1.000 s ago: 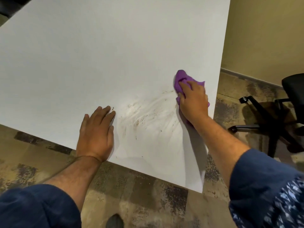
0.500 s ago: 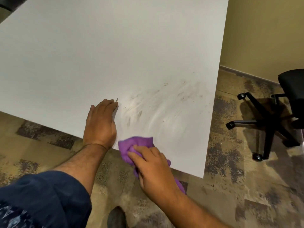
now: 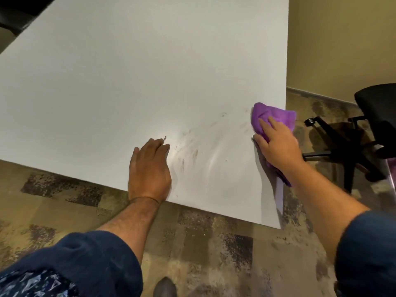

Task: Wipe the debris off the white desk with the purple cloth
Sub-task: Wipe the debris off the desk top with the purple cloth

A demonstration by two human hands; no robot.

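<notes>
Purple cloth (image 3: pixel 272 116) bunched under right hand (image 3: pixel 278 144) grip, desk (image 3: pixel 128 82) right edge.

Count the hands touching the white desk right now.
2. The bare left hand lies flat near the white desk's front edge; the right hand presses the crumpled purple cloth at its right edge.

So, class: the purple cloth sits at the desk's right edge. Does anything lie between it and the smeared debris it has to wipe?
Nothing visible blocks it. The right hand presses the purple cloth on the white desk, and bare desktop runs leftward to the debris. The left hand rests flat at the smear's far left side, bounding the sweep there.
</notes>
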